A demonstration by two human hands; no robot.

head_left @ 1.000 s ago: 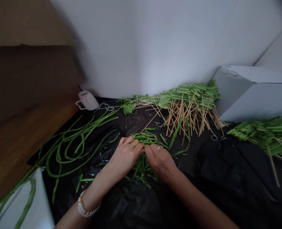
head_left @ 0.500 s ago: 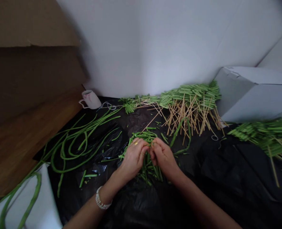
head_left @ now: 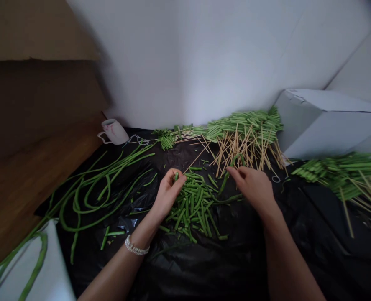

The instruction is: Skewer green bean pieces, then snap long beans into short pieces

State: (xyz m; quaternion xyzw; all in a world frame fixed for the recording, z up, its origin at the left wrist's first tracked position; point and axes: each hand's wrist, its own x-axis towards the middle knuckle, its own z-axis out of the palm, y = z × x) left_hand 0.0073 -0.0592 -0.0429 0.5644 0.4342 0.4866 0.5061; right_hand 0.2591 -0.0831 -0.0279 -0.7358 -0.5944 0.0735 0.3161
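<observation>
My left hand [head_left: 169, 190] is closed, with a short piece of green long bean [head_left: 176, 177] between thumb and fingers. It hovers at the left edge of a pile of cut bean pieces [head_left: 198, 205] on black plastic. On the right, my right hand [head_left: 251, 184] pinches a long green bean [head_left: 224, 183] that lies in a bend beside the wooden skewers [head_left: 232, 150]. The palm hides part of that bean. Behind the skewers' bare ends, bean pieces threaded on them form a row [head_left: 244, 123] along the wall.
Uncut long beans [head_left: 106, 184] curl on the left, some running over a white surface [head_left: 53, 267]. A mug [head_left: 114, 131] stands at the back left near a thin cord [head_left: 138, 140]. More skewered beans [head_left: 342, 171] lie right, before a white box [head_left: 326, 121].
My hands were together over the pile and have moved apart. The right went right to the bent long bean; the left shifted slightly left with a bean piece. The view turned slightly.
</observation>
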